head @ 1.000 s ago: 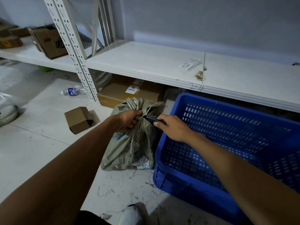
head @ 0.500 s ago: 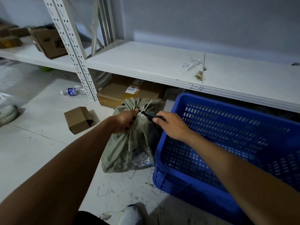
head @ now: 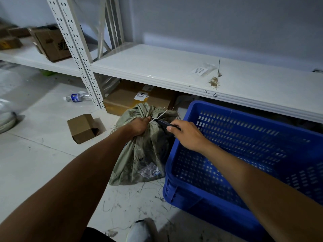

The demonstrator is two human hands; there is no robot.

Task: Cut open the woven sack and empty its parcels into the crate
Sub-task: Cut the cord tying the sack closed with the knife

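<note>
A grey-green woven sack (head: 139, 154) stands on the floor, its neck bunched and tied with a white zip tie (head: 160, 116). My left hand (head: 139, 125) grips the neck just below the tie. My right hand (head: 185, 135) holds a dark-handled cutter (head: 165, 123) whose tip touches the tie. A blue perforated crate (head: 244, 154) sits right beside the sack and looks empty. The parcels are hidden inside the sack.
White metal shelving (head: 174, 74) runs behind, with an upright post (head: 78, 55) to the left. A flat cardboard box (head: 125, 102) lies under the shelf, a small open carton (head: 83, 128) and a water bottle (head: 76, 97) on the floor. My shoe (head: 139, 231) is at the bottom.
The sack's neck has been lifted slightly and pulled upright. My right hand has shifted a little right, keeping the cutter tip at the zip tie.
</note>
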